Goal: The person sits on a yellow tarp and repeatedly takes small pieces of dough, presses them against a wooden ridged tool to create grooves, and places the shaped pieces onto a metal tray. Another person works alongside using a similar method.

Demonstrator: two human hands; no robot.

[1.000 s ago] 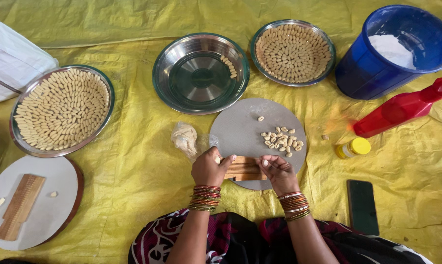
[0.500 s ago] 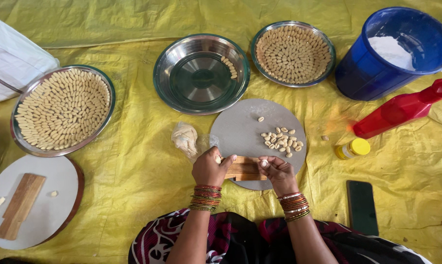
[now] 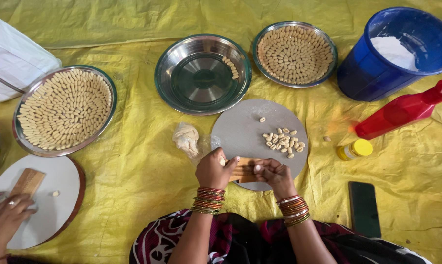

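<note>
Head view is showing the left hand (image 3: 212, 169) gripping a small ridged wooden board (image 3: 242, 169) at six o'clock on the round grey plate (image 3: 240, 128), while the right hand (image 3: 273, 173) is pinching closed at its other end; dough pieces (image 3: 283, 142) are lying at two o'clock.

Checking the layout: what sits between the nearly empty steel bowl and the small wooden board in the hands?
In the head view, the round grey board with a cluster of small dough pieces.
</note>
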